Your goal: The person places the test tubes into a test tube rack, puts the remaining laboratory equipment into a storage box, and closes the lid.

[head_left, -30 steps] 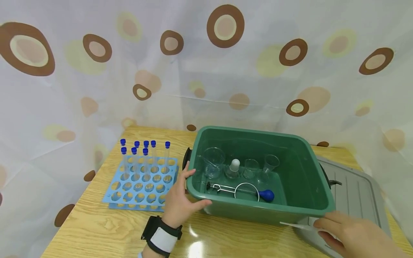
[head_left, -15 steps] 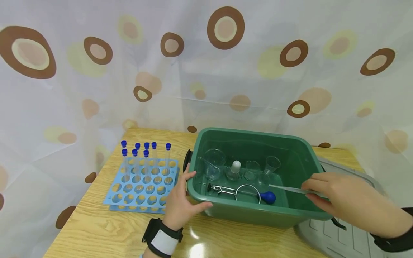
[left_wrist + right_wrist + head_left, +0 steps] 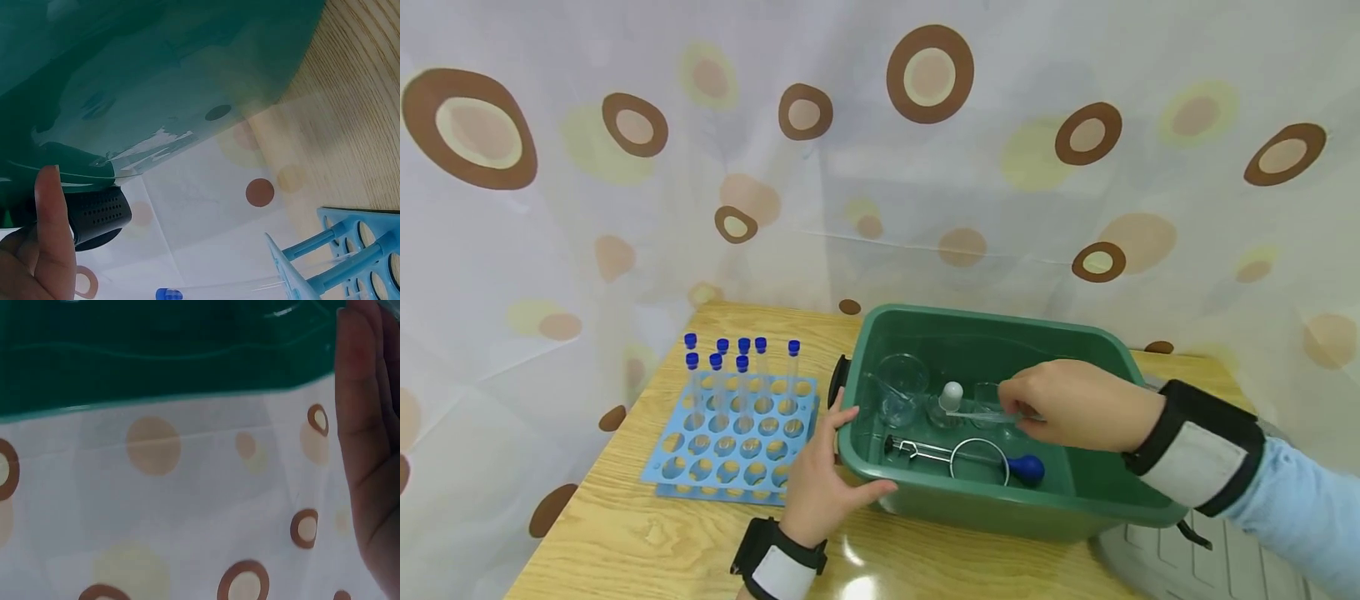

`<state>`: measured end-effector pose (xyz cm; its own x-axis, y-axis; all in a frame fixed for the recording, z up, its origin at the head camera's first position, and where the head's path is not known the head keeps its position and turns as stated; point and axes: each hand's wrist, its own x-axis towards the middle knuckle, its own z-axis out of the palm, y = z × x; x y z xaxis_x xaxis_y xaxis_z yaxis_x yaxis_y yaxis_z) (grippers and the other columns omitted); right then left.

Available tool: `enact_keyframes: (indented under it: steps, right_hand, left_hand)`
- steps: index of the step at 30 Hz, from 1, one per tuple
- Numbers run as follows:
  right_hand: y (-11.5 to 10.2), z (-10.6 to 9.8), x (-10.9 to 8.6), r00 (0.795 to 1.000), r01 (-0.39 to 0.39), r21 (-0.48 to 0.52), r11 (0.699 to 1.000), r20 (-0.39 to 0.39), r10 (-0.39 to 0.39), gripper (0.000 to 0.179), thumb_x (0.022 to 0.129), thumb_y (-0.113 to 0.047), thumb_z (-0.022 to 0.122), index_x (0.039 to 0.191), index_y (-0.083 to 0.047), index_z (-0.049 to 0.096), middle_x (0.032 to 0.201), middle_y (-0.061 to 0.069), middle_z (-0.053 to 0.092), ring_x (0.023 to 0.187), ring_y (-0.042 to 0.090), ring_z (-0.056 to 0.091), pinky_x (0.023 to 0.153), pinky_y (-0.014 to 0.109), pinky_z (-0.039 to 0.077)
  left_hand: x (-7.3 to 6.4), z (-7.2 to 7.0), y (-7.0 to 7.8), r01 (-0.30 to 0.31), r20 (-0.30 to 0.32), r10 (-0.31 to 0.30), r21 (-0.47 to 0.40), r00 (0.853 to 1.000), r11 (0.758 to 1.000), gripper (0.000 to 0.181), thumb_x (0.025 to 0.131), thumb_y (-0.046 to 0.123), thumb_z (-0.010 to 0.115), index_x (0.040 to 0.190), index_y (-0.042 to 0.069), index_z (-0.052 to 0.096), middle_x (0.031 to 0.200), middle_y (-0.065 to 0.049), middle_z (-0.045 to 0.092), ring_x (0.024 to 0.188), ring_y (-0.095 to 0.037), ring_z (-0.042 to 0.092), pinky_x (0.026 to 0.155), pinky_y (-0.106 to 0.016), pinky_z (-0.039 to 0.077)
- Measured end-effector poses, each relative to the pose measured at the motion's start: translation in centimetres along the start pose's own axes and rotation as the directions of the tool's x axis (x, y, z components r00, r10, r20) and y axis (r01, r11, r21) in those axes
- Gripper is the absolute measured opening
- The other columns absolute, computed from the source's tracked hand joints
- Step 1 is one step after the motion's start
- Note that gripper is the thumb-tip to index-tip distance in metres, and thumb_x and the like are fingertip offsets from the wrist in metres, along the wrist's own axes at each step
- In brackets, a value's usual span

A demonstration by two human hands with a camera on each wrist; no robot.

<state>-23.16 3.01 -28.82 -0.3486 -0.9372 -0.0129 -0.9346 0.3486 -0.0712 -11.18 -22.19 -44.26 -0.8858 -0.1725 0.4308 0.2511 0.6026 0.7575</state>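
Observation:
My right hand (image 3: 1063,406) pinches a thin translucent plastic dropper (image 3: 976,416), its tapered end pointing left. Hand and dropper are over the inside of a green plastic tub (image 3: 992,510). Spread around the tub's front left corner, my left hand (image 3: 820,479) touches the rim with its fingers and the front wall with its thumb. In the tub sit a large clear beaker (image 3: 901,375), a small glass vessel with a white domed cap (image 3: 952,392), and a smaller beaker partly behind my right hand. A metal ring (image 3: 953,454) and a blue rubber bulb (image 3: 1027,470) lie nearer the front.
Left of the tub stands a light blue test tube rack (image 3: 662,468) holding several blue-capped tubes (image 3: 793,371). A grey lid (image 3: 1213,562) lies partly under the tub's right end. A black handle (image 3: 838,379) sticks out on the tub's left side. A patterned curtain (image 3: 865,167) hangs behind.
My right hand has moved left with the dropper, from outside the tub's front right corner to over the tub's middle. The left hand stays at the corner.

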Motion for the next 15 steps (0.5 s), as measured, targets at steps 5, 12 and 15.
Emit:
enact_keyframes:
  steps: [5,12,15]
  right_hand:
    - [-0.5,3.3,2.5,0.989,-0.024,0.088,0.996,0.146,0.011,0.018,0.076,0.000,0.065,0.073,-0.015,0.056,0.062,-0.009,0.047,0.055,0.003,0.037,0.053,0.018,0.034]
    - [-1.1,9.2,4.4,0.966,-0.047,0.011,0.999,0.256,0.043,0.026,0.069,-0.002,0.070,0.063,-0.015,0.049,0.055,-0.010,0.042,0.049,0.004,0.032,0.046,0.019,0.029]
    - [-1.0,10.8,4.8,0.963,-0.035,-0.022,0.999,0.268,0.039,0.039,0.066,0.001,0.069,0.057,-0.017,0.036,0.052,-0.010,0.025,0.048,0.005,0.020,0.046,0.021,0.017]
  left_hand:
    - [-0.6,0.2,0.3,-0.006,-0.007,0.006,0.007,1.000,1.000,0.096,0.065,0.078,0.059,0.131,0.010,0.044,0.149,-0.018,0.034,0.063,-0.003,0.050,0.051,-0.016,0.039]
    - [-1.2,0.8,0.7,-0.019,0.024,0.018,0.009,1.000,1.000,0.095,0.065,0.078,0.058,0.131,0.010,0.044,0.149,-0.017,0.034,0.053,0.004,0.034,0.045,-0.015,0.030]
    - [-1.2,1.1,0.9,-0.041,0.011,0.041,0.010,0.999,0.999,0.095,0.066,0.079,0.056,0.131,0.010,0.044,0.149,-0.016,0.035,0.056,0.003,0.039,0.044,-0.015,0.029]
